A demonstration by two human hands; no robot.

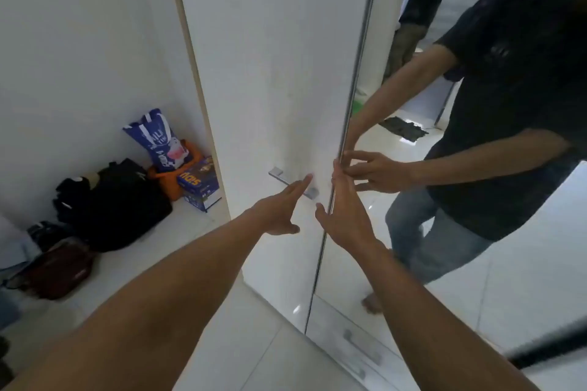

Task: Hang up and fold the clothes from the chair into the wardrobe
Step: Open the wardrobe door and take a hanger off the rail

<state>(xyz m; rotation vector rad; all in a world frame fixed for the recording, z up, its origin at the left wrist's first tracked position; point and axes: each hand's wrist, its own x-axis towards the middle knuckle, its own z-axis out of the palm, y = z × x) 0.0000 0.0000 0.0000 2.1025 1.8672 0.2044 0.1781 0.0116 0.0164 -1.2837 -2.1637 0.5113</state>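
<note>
Both hands are empty with fingers spread: the left hand point(279, 213) reaches toward the silver bar handle point(292, 182) on the closed white wardrobe door point(270, 73), its fingertips just short of the far end of that handle, while the right hand point(344, 209) lies flat at the edge of the mirror door point(444, 279) just beside it. Left of the left hand, on the glossy white tiled floor point(222, 343), a black bag point(124, 209), a dark red pouch point(60, 270) and a blue box point(200, 184) sit against the wall, the box's lettering blurred. No clothes or chair can be made out.
</note>
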